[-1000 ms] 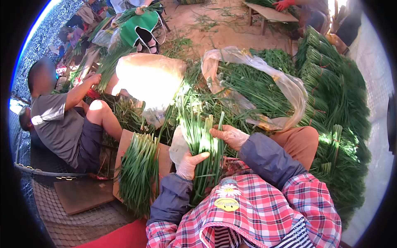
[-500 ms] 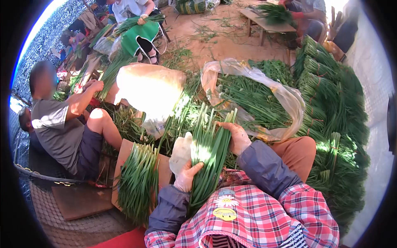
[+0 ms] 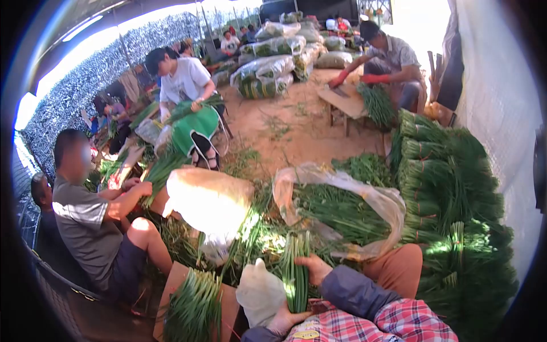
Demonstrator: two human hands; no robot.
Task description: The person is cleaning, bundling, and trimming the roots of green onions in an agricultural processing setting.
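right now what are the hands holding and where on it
Both hands grip one bunch of green chives: the left hand at its lower end, the right hand around its middle.

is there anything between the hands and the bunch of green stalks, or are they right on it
Nothing visible stands between them. The left hand grips the bunch of green stalks near its lower end and the right hand closes on it from the side, higher up. A white plastic bag lies just beside the left hand, not between.

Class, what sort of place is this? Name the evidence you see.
Probably an open-air vegetable packing shed: tied bundles of green chives stacked high, filled sacks on the dirt floor, and several people sitting sorting greens.
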